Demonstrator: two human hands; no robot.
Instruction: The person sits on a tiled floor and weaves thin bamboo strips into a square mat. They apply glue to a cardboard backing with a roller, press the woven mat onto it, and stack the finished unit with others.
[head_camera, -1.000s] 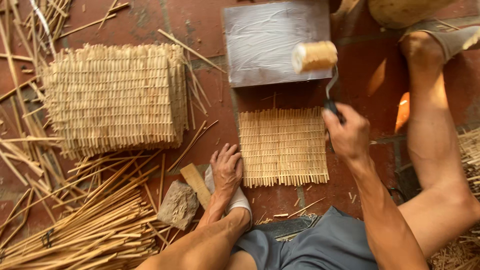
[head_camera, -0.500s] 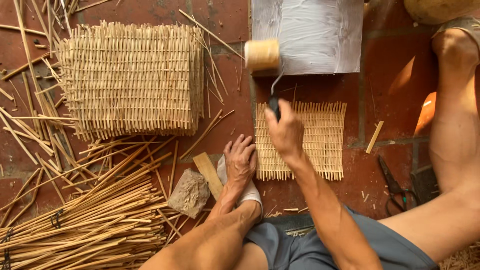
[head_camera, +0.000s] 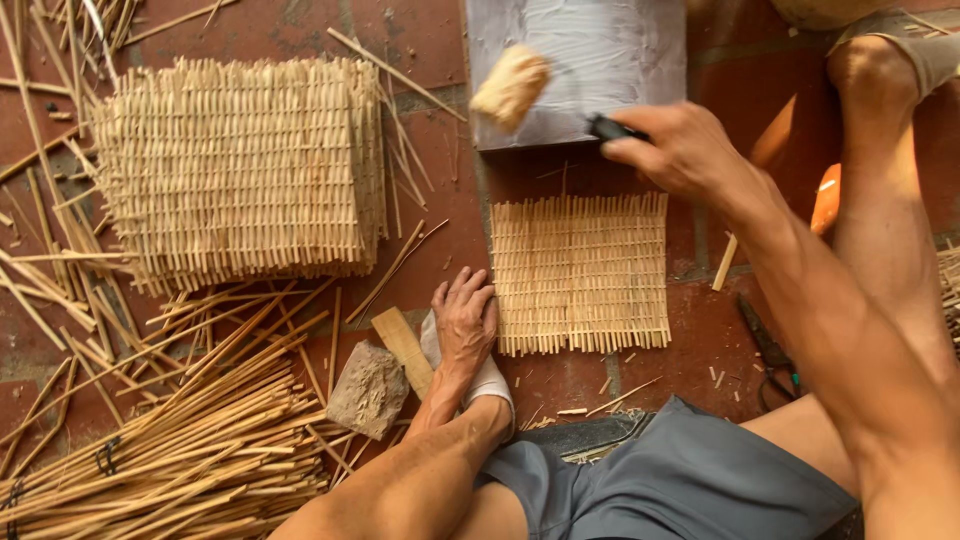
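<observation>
Fingers of the left hand (head_camera: 464, 325) lie flat and slightly spread on the brick floor (head_camera: 440, 180), just left of the small woven mat (head_camera: 580, 272), which lies untouched. Above the mat, the right hand (head_camera: 680, 150) curls its fingers tight around a paint roller (head_camera: 512, 87) over a grey board (head_camera: 590, 60).
</observation>
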